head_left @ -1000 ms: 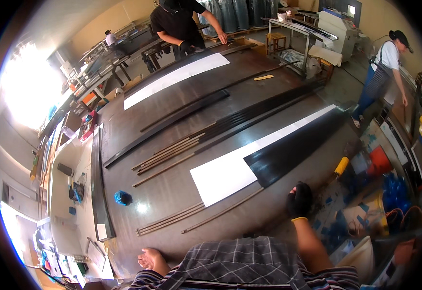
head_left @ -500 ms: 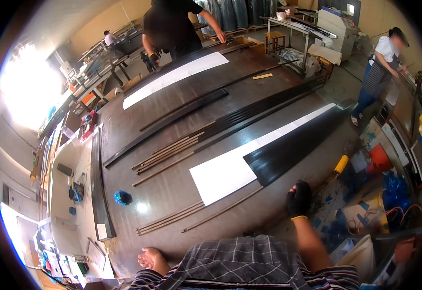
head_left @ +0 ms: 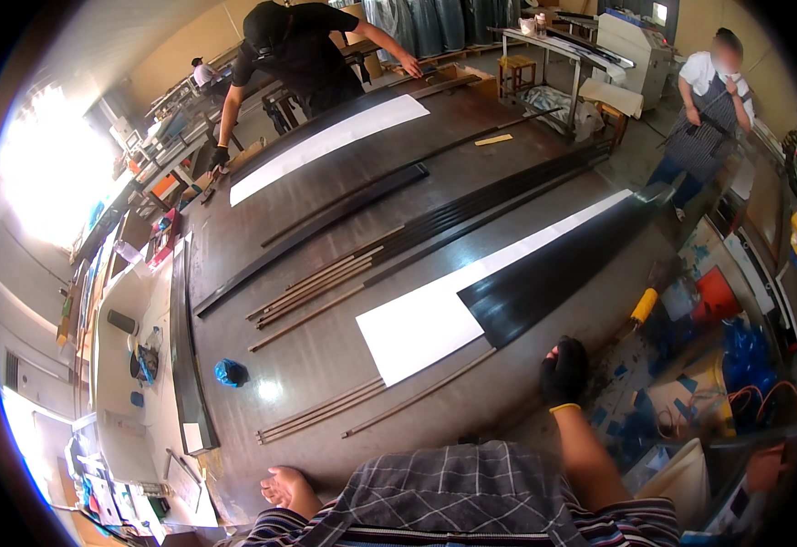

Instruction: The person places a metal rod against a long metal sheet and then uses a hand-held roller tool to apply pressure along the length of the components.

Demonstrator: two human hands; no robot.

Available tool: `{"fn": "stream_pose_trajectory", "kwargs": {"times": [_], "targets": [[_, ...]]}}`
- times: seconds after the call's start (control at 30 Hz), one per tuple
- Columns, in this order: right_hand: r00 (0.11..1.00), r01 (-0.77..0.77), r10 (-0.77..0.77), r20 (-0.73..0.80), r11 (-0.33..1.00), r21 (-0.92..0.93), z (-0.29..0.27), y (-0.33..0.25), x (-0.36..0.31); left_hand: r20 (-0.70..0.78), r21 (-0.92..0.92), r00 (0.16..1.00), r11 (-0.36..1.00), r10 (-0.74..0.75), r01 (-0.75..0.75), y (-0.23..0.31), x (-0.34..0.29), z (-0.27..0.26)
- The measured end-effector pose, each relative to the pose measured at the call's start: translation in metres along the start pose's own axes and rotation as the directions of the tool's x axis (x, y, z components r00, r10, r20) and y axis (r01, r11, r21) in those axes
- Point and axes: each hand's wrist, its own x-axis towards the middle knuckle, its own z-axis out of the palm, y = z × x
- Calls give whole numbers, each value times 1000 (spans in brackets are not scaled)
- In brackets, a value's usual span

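Observation:
My bare left hand [head_left: 289, 489] rests at the near edge of the dark table [head_left: 326, 401], palm up, with its fingers loosely apart and nothing in them. My right hand [head_left: 564, 374], in a black glove with a yellow cuff, is a closed fist on the table's near right edge; I see nothing in it. Nearest to it lies a broad black strip [head_left: 544, 296] beside a white L-shaped sheet [head_left: 421, 337]. Thin brown rods [head_left: 321, 410] lie between my left hand and the white sheet. A crumpled blue ball [head_left: 231, 372] sits farther left.
Long dark bars [head_left: 435, 223] lie across the table, with a white strip [head_left: 326, 150] beyond. A co-worker in black [head_left: 303, 55] bends over the far edge; another in an apron [head_left: 709, 109] stands right. A yellow-handled tool [head_left: 643, 306] and red bucket [head_left: 716, 294] are right.
The far co-worker has leaned left, one gloved hand moving to the table's far left corner. The aproned co-worker has turned and raised their hands. My own hands have not moved.

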Motion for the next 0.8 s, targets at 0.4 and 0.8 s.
{"fn": "stream_pose_trajectory", "kwargs": {"times": [0.4,0.8], "targets": [[1000,15,-15,-16,1000,12,-2,-2,2,-17,2,1000,1000,-26,26,5,-4,-7],[999,30,-30,-39,1000,-2,-1,-5,3,-13,-13,999,999,-31,31,2,3,-7]]}}
